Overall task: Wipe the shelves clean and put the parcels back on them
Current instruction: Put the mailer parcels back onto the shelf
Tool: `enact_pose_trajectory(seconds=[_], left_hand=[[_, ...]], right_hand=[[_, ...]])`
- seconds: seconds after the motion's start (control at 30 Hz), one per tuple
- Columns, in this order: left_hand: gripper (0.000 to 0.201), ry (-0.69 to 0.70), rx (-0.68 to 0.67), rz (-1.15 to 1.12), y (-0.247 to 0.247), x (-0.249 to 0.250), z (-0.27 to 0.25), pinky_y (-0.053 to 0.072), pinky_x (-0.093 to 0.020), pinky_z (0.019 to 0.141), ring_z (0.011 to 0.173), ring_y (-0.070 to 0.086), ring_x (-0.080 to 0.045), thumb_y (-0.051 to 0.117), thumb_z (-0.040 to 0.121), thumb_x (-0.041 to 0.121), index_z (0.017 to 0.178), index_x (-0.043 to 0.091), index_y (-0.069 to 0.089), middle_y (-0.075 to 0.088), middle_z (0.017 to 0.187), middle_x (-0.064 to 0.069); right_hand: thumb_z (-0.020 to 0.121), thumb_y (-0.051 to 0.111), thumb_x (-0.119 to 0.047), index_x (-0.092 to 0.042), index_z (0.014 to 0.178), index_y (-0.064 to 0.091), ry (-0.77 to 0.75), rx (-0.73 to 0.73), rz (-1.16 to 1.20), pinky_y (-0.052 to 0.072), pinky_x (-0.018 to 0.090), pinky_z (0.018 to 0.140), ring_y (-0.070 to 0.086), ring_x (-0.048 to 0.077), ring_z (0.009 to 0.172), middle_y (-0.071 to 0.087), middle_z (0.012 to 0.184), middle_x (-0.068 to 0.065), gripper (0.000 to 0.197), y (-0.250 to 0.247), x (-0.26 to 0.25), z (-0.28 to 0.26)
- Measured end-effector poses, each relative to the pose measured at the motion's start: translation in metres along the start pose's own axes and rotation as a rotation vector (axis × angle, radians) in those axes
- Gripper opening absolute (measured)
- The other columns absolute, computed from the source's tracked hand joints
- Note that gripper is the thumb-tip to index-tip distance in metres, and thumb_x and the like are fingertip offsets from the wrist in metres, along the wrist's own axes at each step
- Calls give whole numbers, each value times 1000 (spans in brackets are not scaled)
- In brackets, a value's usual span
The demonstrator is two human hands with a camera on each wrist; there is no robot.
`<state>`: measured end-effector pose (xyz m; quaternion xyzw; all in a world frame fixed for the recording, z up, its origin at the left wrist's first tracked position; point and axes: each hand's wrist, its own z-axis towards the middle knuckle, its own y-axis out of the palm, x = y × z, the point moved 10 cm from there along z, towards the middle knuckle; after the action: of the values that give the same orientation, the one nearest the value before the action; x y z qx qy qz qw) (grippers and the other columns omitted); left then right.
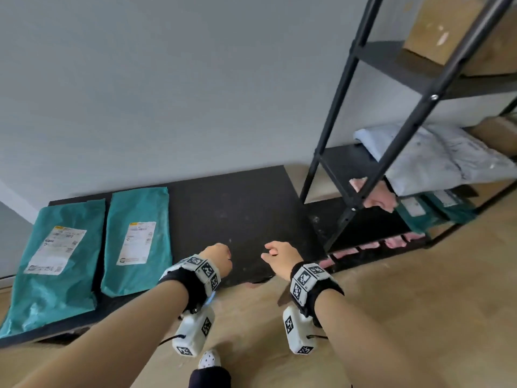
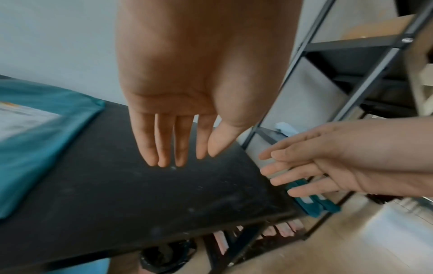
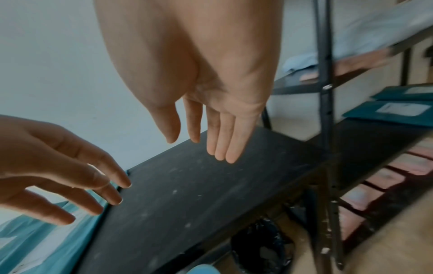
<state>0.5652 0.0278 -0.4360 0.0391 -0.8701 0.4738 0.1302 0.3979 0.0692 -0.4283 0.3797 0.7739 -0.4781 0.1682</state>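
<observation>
Fingers (image 2: 164, 140) of the left hand (image 1: 217, 258) and of the right hand (image 1: 281, 257) hang straight and slightly apart, holding nothing, above a dusty black counter (image 1: 237, 214). Two teal mailer parcels (image 1: 137, 239) lie flat at its left end, well apart from the black shelf rack (image 1: 372, 163). They look light, soft and slippery; better gripped by an edge.

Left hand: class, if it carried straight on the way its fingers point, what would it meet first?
Most likely the bare black board. The left hand is open, its fingers aimed down at the dusty top, right of the teal parcel; the gap is unclear.
</observation>
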Motion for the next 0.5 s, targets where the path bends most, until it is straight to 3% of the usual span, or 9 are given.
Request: enact_pose_trajectory(seconds=[0.27,0.37,0.5], left_hand=[[26,301,13,268,67,213,-54,50,-32,77,96,64,-31,41,88,16,101,10,62,66,107,-10],[27,392,22,400,92,280,-72,49,-34,81,102,62,-31,40,90,15,107,10,60,64,111,-8],[31,475,9,494,118,356,-78,52,-35,84,104,63,-29,43,88,15,114,12,60,64,114,-7]], right_hand=[[96,53,-24,-10,130,55,96,168,-55,42,31,102,54,26,121,59,130,7,37,-111,163,-96],[96,48,-21,-8,123,58,142,230,-113,45,37,98,56,32,118,62,124,13,32,-150,216,-122],[97,50,-20,-8,133,51,198,260,-118,40,34,104,51,29,124,57,134,12,39,-198,278,-142]])
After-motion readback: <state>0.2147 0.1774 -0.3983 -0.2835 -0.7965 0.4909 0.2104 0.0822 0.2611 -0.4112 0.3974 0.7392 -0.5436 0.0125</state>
